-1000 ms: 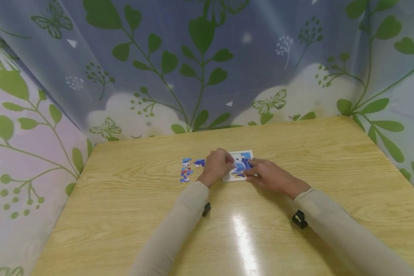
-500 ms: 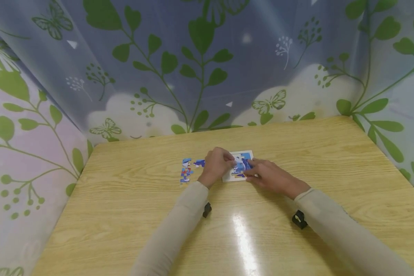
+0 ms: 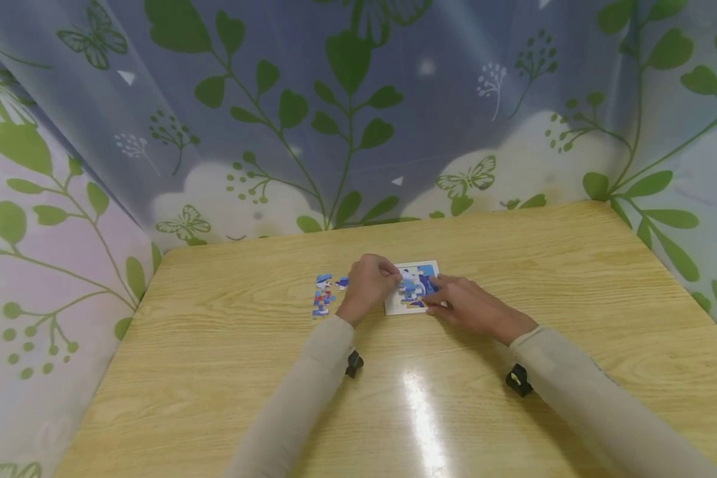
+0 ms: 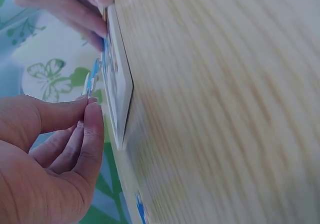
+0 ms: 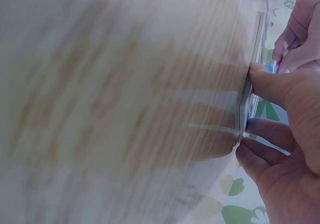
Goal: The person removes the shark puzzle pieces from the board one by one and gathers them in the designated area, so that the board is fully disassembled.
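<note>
A white-framed jigsaw puzzle board lies on the table with blue pieces set in it. My left hand is over the board's left side. In the left wrist view its thumb and index finger pinch a thin blue and white puzzle piece, tilted on edge close above the board. My right hand holds the board at its right side. In the right wrist view the thumb is against the board's edge, with the other fingertips around the corner. Part of the board is hidden beneath both hands.
Left of the board, several coloured puzzle pieces lie on the wooden table, partly behind my left hand. A patterned curtain hangs along the table's back edge and at both sides.
My left hand has shifted slightly left with the pinched piece, showing more of the blue picture on the board. The right hand has stayed in place.
</note>
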Action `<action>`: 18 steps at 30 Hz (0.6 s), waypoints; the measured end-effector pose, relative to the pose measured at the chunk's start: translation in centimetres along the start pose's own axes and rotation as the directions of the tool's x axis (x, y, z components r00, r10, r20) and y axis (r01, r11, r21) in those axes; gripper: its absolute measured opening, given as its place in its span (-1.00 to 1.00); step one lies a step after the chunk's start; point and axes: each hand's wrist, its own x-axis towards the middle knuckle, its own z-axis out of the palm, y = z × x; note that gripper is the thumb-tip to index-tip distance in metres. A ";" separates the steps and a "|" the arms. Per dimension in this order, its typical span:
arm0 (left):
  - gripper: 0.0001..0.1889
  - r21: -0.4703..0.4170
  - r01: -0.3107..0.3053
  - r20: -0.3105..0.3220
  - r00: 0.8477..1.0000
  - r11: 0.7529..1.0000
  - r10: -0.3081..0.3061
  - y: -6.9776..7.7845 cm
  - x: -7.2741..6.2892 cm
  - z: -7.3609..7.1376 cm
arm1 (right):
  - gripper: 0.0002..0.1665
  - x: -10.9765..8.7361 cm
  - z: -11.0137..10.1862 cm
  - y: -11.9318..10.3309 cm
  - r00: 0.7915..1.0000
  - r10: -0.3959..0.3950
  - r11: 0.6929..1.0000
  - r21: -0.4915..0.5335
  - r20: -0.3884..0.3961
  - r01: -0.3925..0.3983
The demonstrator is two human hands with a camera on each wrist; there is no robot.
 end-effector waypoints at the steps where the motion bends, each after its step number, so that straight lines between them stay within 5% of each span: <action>1: -0.95 0.000 -0.002 -0.003 1.000 1.000 0.002 -0.2 0.0 -0.2 | -0.74 0.0 0.0 0.0 1.000 0.004 1.000 0.001 0.002 -0.004; 18: -0.95 -0.033 0.035 -0.067 0.997 0.999 -0.037 -4.5 -1.7 -4.7 | -0.73 -0.1 0.3 0.3 1.000 0.004 1.000 -0.011 -0.009 -0.004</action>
